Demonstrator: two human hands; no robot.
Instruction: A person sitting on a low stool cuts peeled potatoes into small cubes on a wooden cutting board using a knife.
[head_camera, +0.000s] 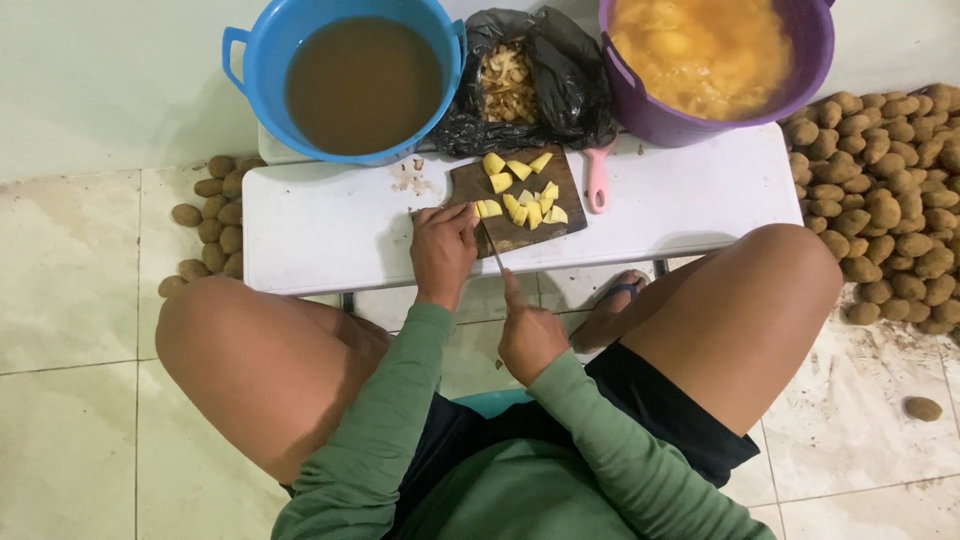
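Note:
A dark wooden cutting board (478, 178) lies on a low white table (330, 225), with several yellow potato chunks (522, 195) on it. My left hand (442, 245) rests at the board's near left corner, fingers pressing a small yellow piece (488, 208). My right hand (530, 335) sits nearer my body and grips a knife (493, 245), its thin blade pointing up to the piece under my left fingers.
A blue tub of brown water (362, 82), a black bag of peelings (520, 80) and a purple tub of cut yellow pieces (705, 50) line the table's back. A pink peeler (597, 180) lies beside the board. Unpeeled potatoes are piled at right (885, 200) and left (212, 220) on the tiled floor.

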